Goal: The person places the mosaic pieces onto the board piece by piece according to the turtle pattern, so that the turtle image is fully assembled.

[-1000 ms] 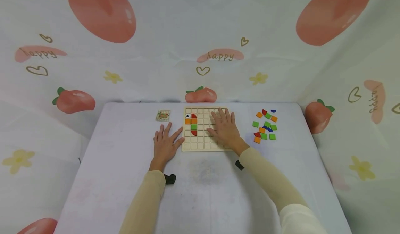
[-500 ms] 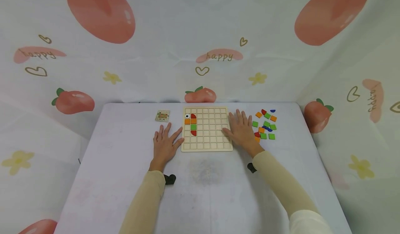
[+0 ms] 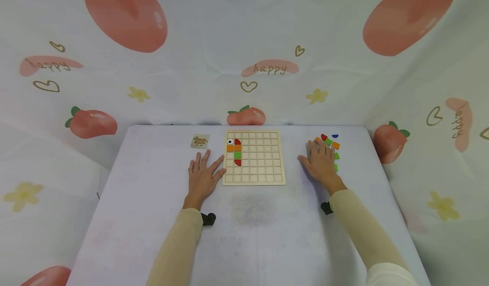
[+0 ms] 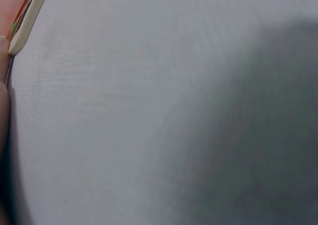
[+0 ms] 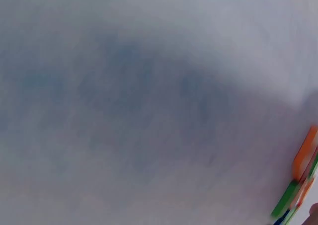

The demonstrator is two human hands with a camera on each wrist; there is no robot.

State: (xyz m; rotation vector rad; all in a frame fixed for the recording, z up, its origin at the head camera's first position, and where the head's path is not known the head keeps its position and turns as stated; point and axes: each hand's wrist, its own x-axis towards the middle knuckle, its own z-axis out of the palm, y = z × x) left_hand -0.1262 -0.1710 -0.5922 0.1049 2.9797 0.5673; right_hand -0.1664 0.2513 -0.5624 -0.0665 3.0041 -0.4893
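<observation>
Left hand (image 3: 201, 180)'s spread at the left edge of a pale wooden grid board (image 3: 262, 164) on the white table (image 3: 252, 252), right hand (image 3: 321, 164)'s kinda loosely splayed over small flat multicoloured pieces (image 3: 335, 145).

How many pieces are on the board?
6, on the left of the board: eye piece beside upper red piece; beneath, left orange piece and right orange piece; under the latter, green piece, then lower red piece. None seems hidden.
</observation>
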